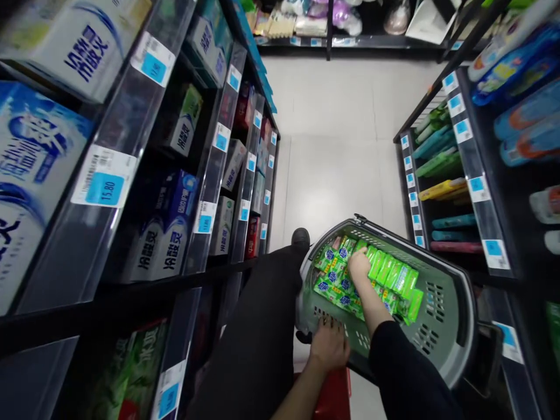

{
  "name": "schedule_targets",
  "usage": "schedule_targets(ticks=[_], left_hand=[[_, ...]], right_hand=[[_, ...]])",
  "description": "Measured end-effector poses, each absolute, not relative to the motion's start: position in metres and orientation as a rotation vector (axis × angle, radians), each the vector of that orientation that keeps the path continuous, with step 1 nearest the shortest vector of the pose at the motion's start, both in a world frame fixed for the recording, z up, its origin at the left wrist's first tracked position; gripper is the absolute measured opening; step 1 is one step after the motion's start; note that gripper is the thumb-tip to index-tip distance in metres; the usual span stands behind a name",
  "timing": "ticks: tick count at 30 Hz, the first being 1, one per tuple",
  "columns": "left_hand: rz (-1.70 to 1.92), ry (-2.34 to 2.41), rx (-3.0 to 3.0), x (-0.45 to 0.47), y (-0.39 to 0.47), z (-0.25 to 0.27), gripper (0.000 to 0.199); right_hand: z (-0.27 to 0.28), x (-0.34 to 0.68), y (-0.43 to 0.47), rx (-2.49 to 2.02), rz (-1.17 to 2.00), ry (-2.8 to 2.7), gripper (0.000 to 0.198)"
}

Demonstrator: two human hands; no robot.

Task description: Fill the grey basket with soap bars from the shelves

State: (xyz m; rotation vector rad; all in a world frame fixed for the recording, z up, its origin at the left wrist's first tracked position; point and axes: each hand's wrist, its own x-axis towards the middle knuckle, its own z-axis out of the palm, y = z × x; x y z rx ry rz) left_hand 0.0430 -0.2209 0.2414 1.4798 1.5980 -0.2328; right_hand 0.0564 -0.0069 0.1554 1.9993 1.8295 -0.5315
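A grey-green plastic shopping basket (321, 309) with a dark rim stands low in front of me. Inside lie rows of bright green packets (396, 273), several of them marked with blue round logos. My right hand (359, 266) reaches down among these packets with its fingers curled closed. What those fingers hold, if anything, is hidden by the hand. My left hand (331, 343) is hooked over the near side of the basket, fingers bent inside against its wall.
Shelves of boxed toothpaste (168, 248) with price tags run along the left. On the right, a rack (476, 186) holds brushes and hanging packs. Pale tiled floor (330, 151) lies between them, with another shelf (301, 45) across the end. A red object (335, 399) stands beneath my left arm.
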Motion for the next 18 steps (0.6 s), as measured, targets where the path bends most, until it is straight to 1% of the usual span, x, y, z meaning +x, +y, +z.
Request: schedule_targets(ticks=[5, 11, 15, 18], left_hand=[[-0.206, 1.563, 1.422, 0.041, -0.219, 0.246, 0.048], [-0.204, 1.556, 1.389, 0.039, -0.215, 0.252, 0.048], [-0.226, 1.556, 1.391, 0.038, -0.213, 0.253, 0.047], [-0.224, 1.546, 1.421, 0.037, -0.212, 0.252, 0.046]], right_hand=[[0.128, 0.061, -0.006, 2.036, -0.450, 1.720, 0.063], [0.123, 0.079, -0.017, 1.960, -0.257, 2.055, 0.065], [0.126, 0.079, -0.016, 2.008, -0.273, 1.959, 0.065], [0.131, 0.076, -0.010, 2.022, -0.357, 1.865, 0.068]])
